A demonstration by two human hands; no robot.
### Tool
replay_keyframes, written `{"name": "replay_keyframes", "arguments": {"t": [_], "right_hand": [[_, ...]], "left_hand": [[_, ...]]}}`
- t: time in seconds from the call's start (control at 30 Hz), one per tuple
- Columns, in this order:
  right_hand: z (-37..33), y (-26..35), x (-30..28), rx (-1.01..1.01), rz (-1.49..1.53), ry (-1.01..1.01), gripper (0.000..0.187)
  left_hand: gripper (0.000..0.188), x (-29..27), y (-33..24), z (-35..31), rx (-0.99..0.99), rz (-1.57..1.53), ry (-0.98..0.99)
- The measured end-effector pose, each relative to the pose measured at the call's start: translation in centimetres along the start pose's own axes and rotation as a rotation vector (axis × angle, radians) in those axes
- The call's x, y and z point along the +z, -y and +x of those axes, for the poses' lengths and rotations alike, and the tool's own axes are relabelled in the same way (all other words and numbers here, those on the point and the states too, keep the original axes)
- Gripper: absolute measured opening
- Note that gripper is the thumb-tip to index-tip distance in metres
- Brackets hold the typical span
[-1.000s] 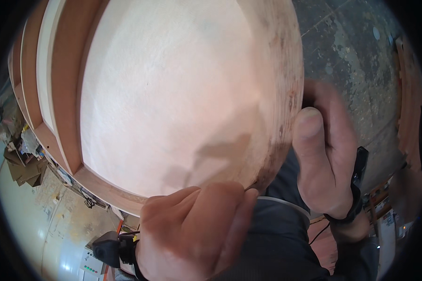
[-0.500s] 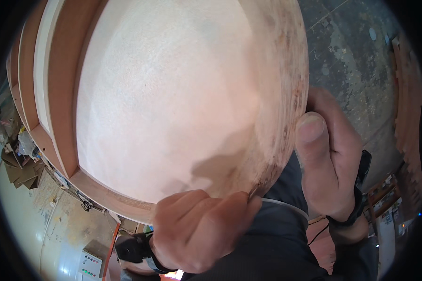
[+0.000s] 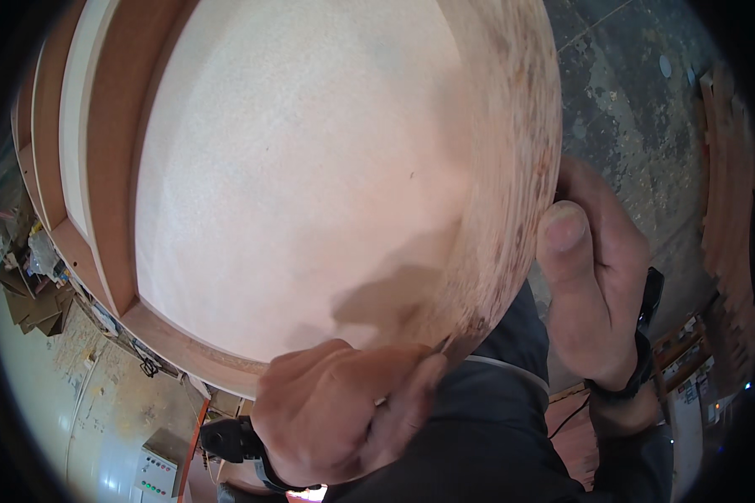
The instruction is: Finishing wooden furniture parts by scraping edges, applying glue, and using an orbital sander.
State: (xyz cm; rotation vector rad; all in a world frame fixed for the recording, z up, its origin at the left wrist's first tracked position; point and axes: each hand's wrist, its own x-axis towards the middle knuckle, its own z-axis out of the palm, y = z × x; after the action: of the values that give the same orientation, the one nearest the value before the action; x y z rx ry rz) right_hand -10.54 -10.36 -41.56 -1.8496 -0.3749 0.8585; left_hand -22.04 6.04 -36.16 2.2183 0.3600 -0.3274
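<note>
Two bare hands of yours are at the large pale wooden panel (image 3: pixel 302 193), which fills the middle of your view and reaches down over your dark grey clothing (image 3: pixel 470 427). Your left hand (image 3: pixel 344 411) is low at its near end, fingers curled together and clamped on a thin, dark flat piece (image 3: pixel 443 343) whose tip shows at the bottom of the broad, reddish-streaked wooden edge (image 3: pixel 512 168); what kind of piece it is, you cannot tell from this view. Over the last second that hand went a little to the right, then drew back left. Your right hand (image 3: pixel 596 268) has stayed beside the outer rim, thumb in front and fingers partly hidden behind; it seems to touch, but whether it is clamped there cannot be told.

More of the streaked edge shows now than a second ago, and the panel sits slightly farther right in view, though your head may have shifted instead. One small dark speck (image 3: pixel 412 175) has appeared against the pale face. Taken together, these changes suggest short passes at the low end of the edge, with your right hand perhaps steadying the panel
</note>
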Motion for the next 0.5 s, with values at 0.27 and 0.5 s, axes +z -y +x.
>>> {"name": "replay_keyframes", "arguments": {"t": [0.27,0.5], "right_hand": [[0.08,0.31,0.21,-0.01,0.141,-0.012,0.053],[0.21,0.2,-0.18,-0.012,0.14,0.0,0.053]], "left_hand": [[0.015,0.13,0.36,0.2,0.045,-0.134,-0.095],[0.015,0.15,0.18,0.83,0.112,-0.088,-0.096]]}}
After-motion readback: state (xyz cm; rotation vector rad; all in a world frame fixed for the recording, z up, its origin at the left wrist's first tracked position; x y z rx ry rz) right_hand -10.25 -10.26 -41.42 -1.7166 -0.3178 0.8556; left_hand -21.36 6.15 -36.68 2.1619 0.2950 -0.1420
